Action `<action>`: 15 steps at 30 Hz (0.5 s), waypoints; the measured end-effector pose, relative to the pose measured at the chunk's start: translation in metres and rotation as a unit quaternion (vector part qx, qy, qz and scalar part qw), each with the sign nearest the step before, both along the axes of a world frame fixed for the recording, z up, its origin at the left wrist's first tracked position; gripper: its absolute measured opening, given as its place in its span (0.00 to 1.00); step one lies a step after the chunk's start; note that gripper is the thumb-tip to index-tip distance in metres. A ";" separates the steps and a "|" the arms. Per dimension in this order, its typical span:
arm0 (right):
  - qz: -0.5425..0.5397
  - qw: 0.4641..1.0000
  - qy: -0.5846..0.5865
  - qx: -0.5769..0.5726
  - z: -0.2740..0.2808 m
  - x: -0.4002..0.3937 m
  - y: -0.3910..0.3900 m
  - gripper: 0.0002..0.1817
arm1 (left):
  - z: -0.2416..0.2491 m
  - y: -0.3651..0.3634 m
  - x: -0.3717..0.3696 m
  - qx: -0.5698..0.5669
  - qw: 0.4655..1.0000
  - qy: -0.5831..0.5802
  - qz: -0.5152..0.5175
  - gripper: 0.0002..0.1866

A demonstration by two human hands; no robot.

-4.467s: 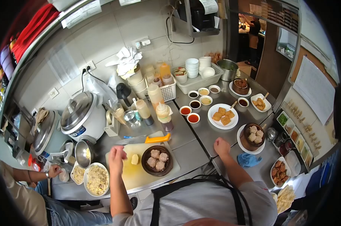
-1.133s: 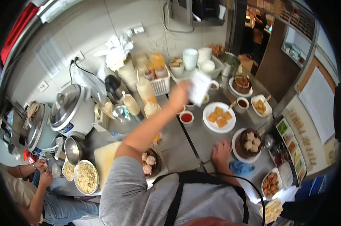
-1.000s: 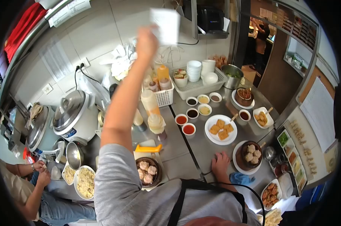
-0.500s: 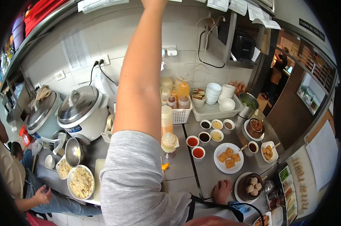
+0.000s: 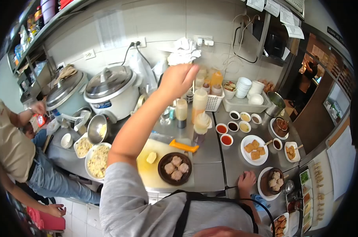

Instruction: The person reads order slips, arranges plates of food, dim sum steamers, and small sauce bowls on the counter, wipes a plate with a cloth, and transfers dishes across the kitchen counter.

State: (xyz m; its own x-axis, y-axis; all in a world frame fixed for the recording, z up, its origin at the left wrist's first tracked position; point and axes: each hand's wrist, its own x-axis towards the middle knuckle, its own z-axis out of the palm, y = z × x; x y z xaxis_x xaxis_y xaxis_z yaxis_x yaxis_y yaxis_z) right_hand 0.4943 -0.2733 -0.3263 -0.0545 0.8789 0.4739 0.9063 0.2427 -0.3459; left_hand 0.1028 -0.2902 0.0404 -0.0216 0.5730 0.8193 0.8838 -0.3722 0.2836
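Note:
My left hand (image 5: pixel 181 79) is raised over the back of the counter with its fingers closed, just below and in front of crumpled white papers (image 5: pixel 185 52); what it holds, if anything, is hidden. Beneath that arm, a cutting board (image 5: pixel 153 175) carries a yellow lump (image 5: pixel 151 157), a round dark dish of dumplings (image 5: pixel 175 168) and an orange-handled tool (image 5: pixel 184 146). My right hand (image 5: pixel 247 181) rests on the counter edge, fingers apart and holding nothing, left of a plate with a second dumpling dish (image 5: pixel 273 181).
Rice cookers (image 5: pixel 110 87), a metal bowl (image 5: pixel 98 129) and a fried rice bowl (image 5: pixel 98 160) are at left. Squeeze bottles (image 5: pixel 200 104), sauce cups (image 5: pixel 227 140) and a plate of fried pieces (image 5: pixel 254 150) are around centre and right. A person (image 5: pixel 13 138) stands at far left.
My left hand has come down from the top of the view to near the papers. The view has shifted, and the cutting board and its dumpling dish now show.

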 end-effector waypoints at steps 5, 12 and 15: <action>0.004 1.000 0.008 -0.023 0.005 0.000 -0.005 0.14 | -0.088 -0.171 -0.010 -0.026 0.990 -0.100 0.099 0.08; -0.006 0.999 0.018 -0.040 0.009 0.001 -0.010 0.15 | -0.229 -0.367 -0.014 -0.021 0.797 -0.579 0.171 0.08; -0.009 0.999 0.042 -0.027 0.002 0.000 -0.006 0.14 | -0.220 -0.420 -0.011 0.044 0.758 -0.601 0.251 0.08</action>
State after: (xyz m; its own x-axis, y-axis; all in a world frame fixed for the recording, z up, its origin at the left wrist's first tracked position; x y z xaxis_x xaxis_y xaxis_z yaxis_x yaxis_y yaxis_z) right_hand 0.4944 -0.2795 -0.3242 -0.0004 0.9041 0.4272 0.8773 0.2054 -0.4338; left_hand 0.0917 -0.7098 -0.1796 -0.9794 0.1897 0.0692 0.0431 -0.1384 0.9894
